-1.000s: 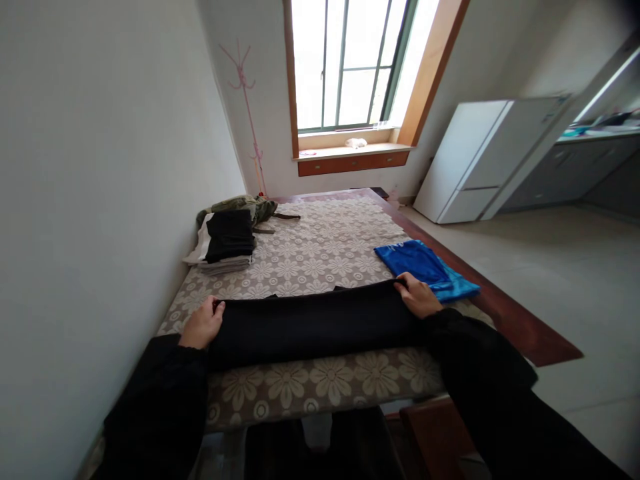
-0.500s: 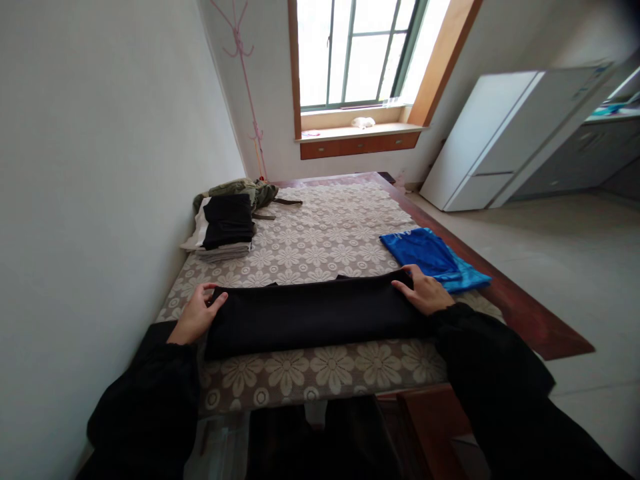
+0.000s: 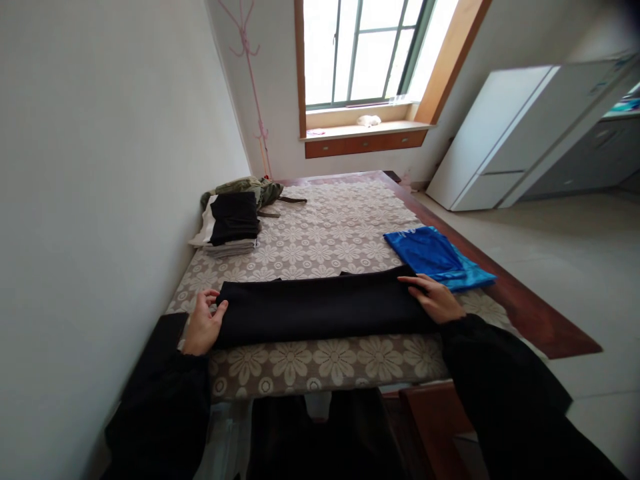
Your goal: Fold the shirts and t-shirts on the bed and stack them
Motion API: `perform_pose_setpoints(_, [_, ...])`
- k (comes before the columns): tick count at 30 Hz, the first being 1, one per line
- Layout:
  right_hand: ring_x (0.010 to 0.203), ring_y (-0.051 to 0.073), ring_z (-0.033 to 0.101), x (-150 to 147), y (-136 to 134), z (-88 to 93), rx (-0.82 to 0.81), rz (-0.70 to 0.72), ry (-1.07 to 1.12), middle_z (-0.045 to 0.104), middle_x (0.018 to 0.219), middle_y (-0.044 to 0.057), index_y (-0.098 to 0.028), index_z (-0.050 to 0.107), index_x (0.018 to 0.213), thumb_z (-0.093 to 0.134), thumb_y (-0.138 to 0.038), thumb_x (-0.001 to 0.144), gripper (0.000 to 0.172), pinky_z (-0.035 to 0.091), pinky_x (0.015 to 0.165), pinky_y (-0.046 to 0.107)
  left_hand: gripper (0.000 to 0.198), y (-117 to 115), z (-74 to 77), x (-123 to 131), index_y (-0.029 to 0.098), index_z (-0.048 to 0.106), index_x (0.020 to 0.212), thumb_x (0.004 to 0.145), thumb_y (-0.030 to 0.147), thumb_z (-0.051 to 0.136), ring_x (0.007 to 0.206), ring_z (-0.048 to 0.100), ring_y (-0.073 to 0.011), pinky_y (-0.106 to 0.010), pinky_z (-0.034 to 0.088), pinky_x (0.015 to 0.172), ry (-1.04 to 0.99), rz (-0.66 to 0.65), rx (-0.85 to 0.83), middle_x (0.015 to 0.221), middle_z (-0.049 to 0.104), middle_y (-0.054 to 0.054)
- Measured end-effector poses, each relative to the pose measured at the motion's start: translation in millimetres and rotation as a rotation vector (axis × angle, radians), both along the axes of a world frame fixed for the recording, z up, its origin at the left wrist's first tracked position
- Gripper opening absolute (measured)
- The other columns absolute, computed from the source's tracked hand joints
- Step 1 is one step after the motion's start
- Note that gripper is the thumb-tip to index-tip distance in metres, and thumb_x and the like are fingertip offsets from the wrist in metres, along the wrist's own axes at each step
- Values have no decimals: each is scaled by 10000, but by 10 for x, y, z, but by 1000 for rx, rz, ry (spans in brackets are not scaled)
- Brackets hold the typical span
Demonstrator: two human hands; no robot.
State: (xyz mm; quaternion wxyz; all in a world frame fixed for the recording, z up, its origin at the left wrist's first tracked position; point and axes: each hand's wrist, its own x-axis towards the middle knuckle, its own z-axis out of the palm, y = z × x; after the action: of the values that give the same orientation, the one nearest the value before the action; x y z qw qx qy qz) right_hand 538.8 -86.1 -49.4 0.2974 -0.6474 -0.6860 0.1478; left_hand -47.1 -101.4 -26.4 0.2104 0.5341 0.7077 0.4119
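A black piece of clothing (image 3: 320, 308), folded into a long strip, lies across the near part of the table; its exact kind cannot be made out. At its left end my left hand (image 3: 203, 325) is closed on the edge, thumb over the cloth and fingers curled at the side. My right hand (image 3: 436, 300) rests on the right end, its fingers stretched out over the fabric. Just beyond that hand sits a folded blue garment (image 3: 425, 252), with a lighter blue part at its right.
A flowered cloth (image 3: 325, 227) covers the table, whose dark red edge (image 3: 555, 327) shows at right. Folded clothes (image 3: 234, 219) are stacked far left beside an olive-green bag (image 3: 270, 192). A wall (image 3: 100, 167) runs along the left. A white fridge (image 3: 500, 133) stands far right.
My right hand has loosened from a pinch on the top corner, its fingers now straighter on the cloth. My left hand has slid slightly down the left edge. The view has shifted a little.
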Motion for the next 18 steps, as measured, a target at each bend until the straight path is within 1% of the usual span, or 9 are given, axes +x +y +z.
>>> perform_pose_setpoints(3, [1364,347,552,66,-63,-5,-66,18,-23,661,1368,138,-236,677,1368,575,-503,855,587,452,1130,482,626,-110,65,46,224,485,1234,746,533,727,804,719,-224,-384,597,735,-133,-54,-88,1037,671,-66])
perform_pose_setpoints(5, [1433,344,482,95,-116,1,-97,44,-37,615,1447,131,-248,605,1456,619,-522,831,682,437,1147,462,741,-223,110,121,234,441,1349,744,524,754,911,736,-257,-418,607,799,-134,-90,-99,1148,668,-100])
perform_pose_setpoints(6, [1450,341,461,96,-138,3,-106,50,-41,593,1474,132,-244,581,1479,625,-515,828,707,427,1157,459,765,-278,124,165,245,426,1390,752,508,757,1024,723,-284,-444,599,862,-83,-95,-76,1223,652,-117])
perform_pose_setpoints(8, [1459,335,450,71,-167,5,-111,52,-45,563,1502,140,-217,555,1500,611,-467,832,715,399,1182,462,733,-362,135,243,261,427,1427,793,466,730,1269,614,-320,-485,549,999,71,-91,-11,1376,593,-136])
perform_pose_setpoints(10, [1451,324,462,23,-184,5,-97,50,-56,557,1503,138,-201,543,1506,588,-401,841,696,384,1198,466,650,-406,138,287,261,442,1432,844,424,668,1392,510,-321,-502,492,1088,192,-107,8,1472,538,-131])
perform_pose_setpoints(12, [1426,314,491,-30,-212,22,-69,43,-90,565,1491,127,-205,543,1501,573,-343,847,669,399,1191,462,587,-424,159,301,258,454,1431,880,386,612,1406,496,-309,-499,461,1128,275,-143,-23,1493,531,-119])
perform_pose_setpoints(14, [1404,317,509,-99,-270,73,-15,2,-162,551,1502,127,-210,540,1497,564,-307,856,649,420,1174,472,557,-441,214,317,256,466,1436,899,348,578,1402,502,-309,-498,436,1153,393,-148,-44,1522,510,-118])
perform_pose_setpoints(16, [1416,352,478,-226,-355,159,59,-83,-281,495,1561,136,-219,522,1506,557,-289,872,638,395,1171,539,530,-460,298,385,240,495,1433,911,308,551,1414,484,-336,-523,411,1168,553,-130,-26,1593,435,-131])
perform_pose_setpoints(18, [1456,388,405,-461,-441,260,131,-135,-401,427,1621,128,-232,500,1520,540,-289,906,617,323,1179,617,492,-460,384,542,215,537,1414,928,285,524,1436,455,-354,-538,384,1183,680,-150,16,1629,395,-133])
